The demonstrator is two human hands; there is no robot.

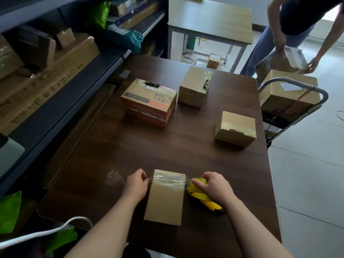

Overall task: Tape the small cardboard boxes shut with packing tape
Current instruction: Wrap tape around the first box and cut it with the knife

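Box (164, 199) stands near table's (111, 155) front edge, nearest other box (235, 128) well apart

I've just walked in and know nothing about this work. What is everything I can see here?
small box: 1, brown, table's near edge, clear tape across its top
tape dispenser: 1, yellow, at the small box's right side
plain boxes: 2, brown, far right part of table
printed carton: 1, brown and orange, far middle of table
table: 1, dark brown wood
shelves: dark, left, holding cartons and green bags
cart: 1, grey frame, right of table, carrying a large brown box
other person: 1, dark top, far right, holding a wrapped box
left hand: holds the small box's left edge
right hand: grips the tape dispenser
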